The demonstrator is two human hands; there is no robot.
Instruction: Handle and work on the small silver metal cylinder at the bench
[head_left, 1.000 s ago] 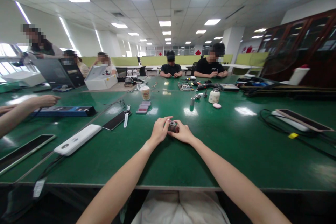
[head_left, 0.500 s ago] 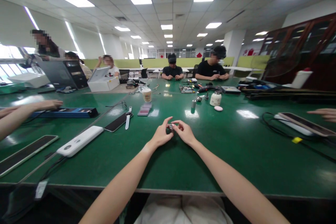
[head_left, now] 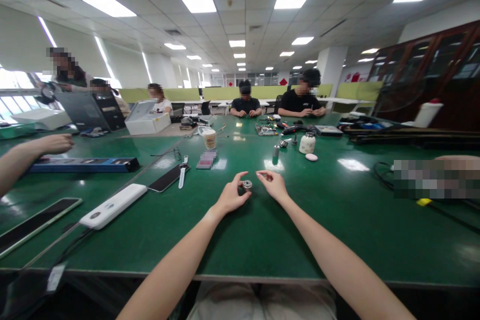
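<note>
My left hand (head_left: 229, 196) rests on the green table (head_left: 262, 230) with thumb and forefinger closed on a small round metal part (head_left: 246, 185). My right hand (head_left: 274, 185) hovers just right of the part, a small gap away. Its thumb and forefinger are pinched together, and whatever they hold is too small to make out. Both forearms reach in from the table's near edge.
A white power bank (head_left: 112, 206), a dark phone (head_left: 167, 177) and a wristwatch (head_left: 182, 172) lie to the left. A paper cup (head_left: 209, 137), a metal cylinder (head_left: 276, 151) and a white jar (head_left: 307, 143) stand farther back. A co-worker's hand (head_left: 52, 144) rests by a blue box (head_left: 82, 165). Cables (head_left: 386, 175) lie right.
My hands were together around the metal part; now the right hand has pulled away to the right, pinched, and the left hand alone keeps the part. The view tilted slightly.
</note>
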